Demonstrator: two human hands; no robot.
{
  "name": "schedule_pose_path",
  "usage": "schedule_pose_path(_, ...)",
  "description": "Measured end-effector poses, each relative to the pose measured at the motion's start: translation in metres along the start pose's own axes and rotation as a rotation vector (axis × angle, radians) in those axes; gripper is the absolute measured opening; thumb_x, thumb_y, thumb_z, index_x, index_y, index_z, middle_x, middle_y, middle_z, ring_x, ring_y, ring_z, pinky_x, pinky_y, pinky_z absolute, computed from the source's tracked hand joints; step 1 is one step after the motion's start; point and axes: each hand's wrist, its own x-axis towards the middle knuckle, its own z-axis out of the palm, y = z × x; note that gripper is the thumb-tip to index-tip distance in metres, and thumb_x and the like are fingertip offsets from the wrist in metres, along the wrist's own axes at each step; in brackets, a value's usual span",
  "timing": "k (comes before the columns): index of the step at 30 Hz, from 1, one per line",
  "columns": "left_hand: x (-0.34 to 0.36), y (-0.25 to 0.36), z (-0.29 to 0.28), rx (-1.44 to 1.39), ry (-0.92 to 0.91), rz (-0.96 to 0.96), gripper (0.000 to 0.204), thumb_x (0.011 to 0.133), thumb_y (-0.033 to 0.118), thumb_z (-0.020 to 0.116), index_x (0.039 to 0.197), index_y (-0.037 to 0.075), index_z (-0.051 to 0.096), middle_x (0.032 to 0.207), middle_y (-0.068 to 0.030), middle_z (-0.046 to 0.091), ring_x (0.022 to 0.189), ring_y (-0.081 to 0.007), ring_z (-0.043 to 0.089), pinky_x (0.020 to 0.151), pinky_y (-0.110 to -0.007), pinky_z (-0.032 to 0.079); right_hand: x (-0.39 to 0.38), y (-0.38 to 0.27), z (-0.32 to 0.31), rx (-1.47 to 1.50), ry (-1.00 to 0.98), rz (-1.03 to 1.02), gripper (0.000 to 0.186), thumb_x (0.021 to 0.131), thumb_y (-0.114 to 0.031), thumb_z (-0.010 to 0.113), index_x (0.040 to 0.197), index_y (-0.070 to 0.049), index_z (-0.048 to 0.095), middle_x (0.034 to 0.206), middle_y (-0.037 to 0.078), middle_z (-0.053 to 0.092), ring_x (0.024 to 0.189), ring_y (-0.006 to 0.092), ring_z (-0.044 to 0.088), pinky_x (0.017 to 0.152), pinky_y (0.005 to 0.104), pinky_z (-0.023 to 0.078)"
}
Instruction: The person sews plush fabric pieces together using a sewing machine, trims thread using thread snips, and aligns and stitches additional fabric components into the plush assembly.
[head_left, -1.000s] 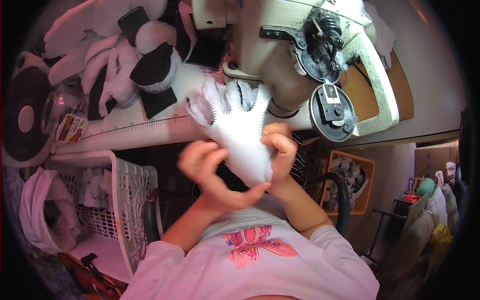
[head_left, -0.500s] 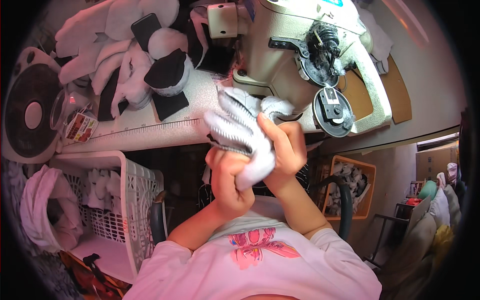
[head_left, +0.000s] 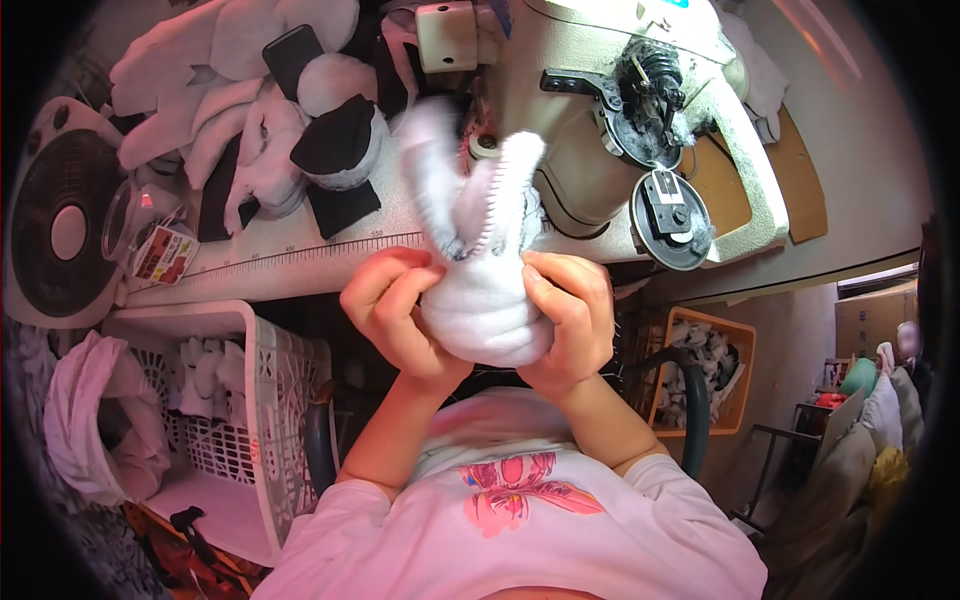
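A white fleecy sewn piece (head_left: 482,312) is stretched between my hands in front of the table edge. Its lower part is rounded and folded. Long flaps stand up from it, one edged with dark overcast stitches; the left flap is blurred. My left hand (head_left: 392,312) pinches its left side with curled fingers. On the opposite side my right hand (head_left: 572,315) grips it, thumb and fingertips at the upper edge. Just beyond the flaps stands a cream sewing machine (head_left: 565,130), its round metal cover (head_left: 668,220) hanging open at the lower right.
White fleece and black cloth pieces (head_left: 270,150) are heaped on the table (head_left: 340,260) at the left, beside a round black-grilled fan (head_left: 68,215). Below stands a white plastic basket (head_left: 285,400) with white pieces. An orange crate (head_left: 735,405) holds scraps at the right.
The fleecy piece has turned so its flaps point away from me and its rounded end faces me. My hands have moved apart to opposite sides of it, the left one shifting left and upward.
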Motion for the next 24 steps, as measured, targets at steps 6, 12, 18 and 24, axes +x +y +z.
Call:
schedule_pose_path(6, 0.005, 0.022, -0.025, 0.019, -0.379, 0.095, 0.023, 0.070, 0.010, 0.073, 0.091, 0.009, 0.064, 0.095, -0.0070, 0.064, 0.091, -0.0291, 0.054, 0.083, -0.039, 0.040, 0.000, 0.015, 0.000, 0.018, 0.028, 0.140, 0.026, 0.072, 0.002, 0.073, 0.094, 0.003, 0.060, 0.095, 0.018, 0.066, 0.082, 0.0259, 0.063, 0.071, 0.0326, 0.052)
schedule_pose_path(12, -0.003, 0.008, -0.043, -0.842, -0.692, -0.914, 0.014, 0.080, 0.006, 0.061, 0.092, 0.002, 0.065, 0.093, -0.0068, 0.064, 0.089, -0.0175, 0.057, 0.085, -0.032, 0.041, -0.008, 0.007, -0.018, 0.473, -0.231, 0.786, 0.024, 0.071, 0.003, 0.074, 0.091, -0.002, 0.062, 0.089, 0.008, 0.068, 0.086, 0.0156, 0.064, 0.075, 0.0279, 0.050)
schedule_pose_path(18, 0.020, -0.005, -0.045, -1.344, -0.597, -1.724, 0.034, 0.088, 0.009, 0.052, 0.114, -0.011, 0.059, 0.106, -0.0156, 0.068, 0.093, -0.0213, 0.067, 0.086, -0.033, 0.053, -0.018, 0.021, -0.049, 1.416, -0.481, 1.346, 0.028, 0.086, -0.008, 0.071, 0.107, -0.004, 0.054, 0.099, 0.003, 0.064, 0.091, 0.0082, 0.062, 0.078, 0.0212, 0.048)
schedule_pose_path(24, 0.010, -0.002, -0.038, -1.313, -0.650, -1.811, 0.028, 0.095, 0.014, 0.051, 0.112, -0.007, 0.060, 0.104, -0.0133, 0.068, 0.090, -0.0181, 0.067, 0.079, -0.029, 0.054, -0.033, 0.009, -0.041, 1.833, -0.112, 1.505, 0.018, 0.094, -0.016, 0.062, 0.102, -0.008, 0.047, 0.096, 0.003, 0.060, 0.092, 0.0105, 0.061, 0.080, 0.0247, 0.050)
